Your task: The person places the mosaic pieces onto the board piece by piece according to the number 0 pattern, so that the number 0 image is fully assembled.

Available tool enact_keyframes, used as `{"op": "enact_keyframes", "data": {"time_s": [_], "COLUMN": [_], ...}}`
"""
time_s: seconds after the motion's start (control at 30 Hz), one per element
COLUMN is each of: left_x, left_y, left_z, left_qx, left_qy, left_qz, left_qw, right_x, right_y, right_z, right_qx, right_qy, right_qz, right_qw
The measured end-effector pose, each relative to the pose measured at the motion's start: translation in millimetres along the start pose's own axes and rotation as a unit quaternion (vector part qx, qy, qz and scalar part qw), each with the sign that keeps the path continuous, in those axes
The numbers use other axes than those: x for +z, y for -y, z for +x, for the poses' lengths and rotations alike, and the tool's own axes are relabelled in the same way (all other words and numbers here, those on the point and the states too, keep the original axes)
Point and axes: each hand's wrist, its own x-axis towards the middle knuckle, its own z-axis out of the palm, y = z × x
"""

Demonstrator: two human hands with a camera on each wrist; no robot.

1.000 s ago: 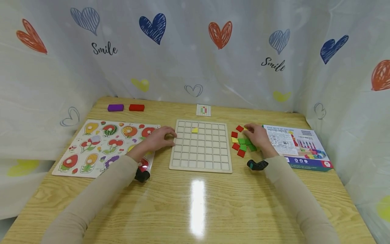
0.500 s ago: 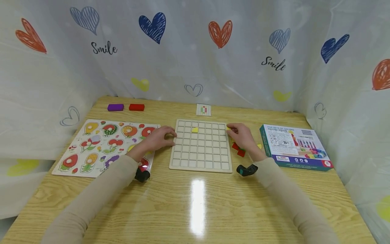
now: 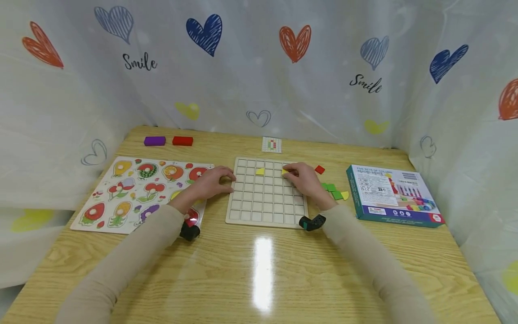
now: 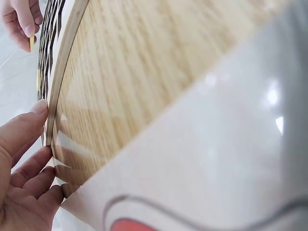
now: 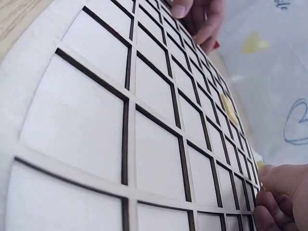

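A wooden grid board (image 3: 251, 209) lies mid-table, with one yellow quarter-round tile (image 3: 260, 171) sitting in a cell of its second row. Between thumb and fingers my right hand (image 3: 304, 178) pinches another yellow tile (image 3: 285, 171) over the upper right cells. That tile shows only in part in the right wrist view, at the fingertips. My left hand (image 3: 212, 182) touches the board's left edge with thumb and fingertips, its fingers relaxed. In the left wrist view the left thumb (image 4: 38, 109) lies against that edge. Right of the board are green tiles (image 3: 337, 195), partly hidden by the right arm.
A red tile (image 3: 319, 169) and a yellow tile (image 3: 345, 195) lie near the green ones. A boxed bead set (image 3: 394, 193) stands right, a fruit puzzle board (image 3: 137, 198) left. Behind are a pattern card (image 3: 271, 145), a purple block (image 3: 154, 141) and a red block (image 3: 182, 141).
My right hand has picked a yellow tile from the pile and carried it left over the board. The left hand has stayed at the board's edge.
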Motion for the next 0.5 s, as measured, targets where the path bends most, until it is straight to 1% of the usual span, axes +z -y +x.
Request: {"op": "enact_keyframes", "data": {"time_s": [0.2, 0.3, 0.5], "left_x": [-0.3, 0.2, 0.5], "left_y": [0.2, 0.8, 0.8], "left_z": [0.2, 0.4, 0.2], "left_qx": [0.008, 0.006, 0.002], "left_qy": [-0.003, -0.003, -0.003], "left_qz": [0.004, 0.005, -0.001], "left_qw": [1.0, 1.0, 1.0], "right_x": [6, 8, 13], "right_y": [1, 2, 2], "right_z": [6, 8, 11], "right_qx": [-0.009, -0.018, -0.029], "right_qy": [-0.004, -0.002, -0.001], "right_qz": [-0.017, -0.018, -0.04], "right_qw": [1.0, 1.0, 0.999]}}
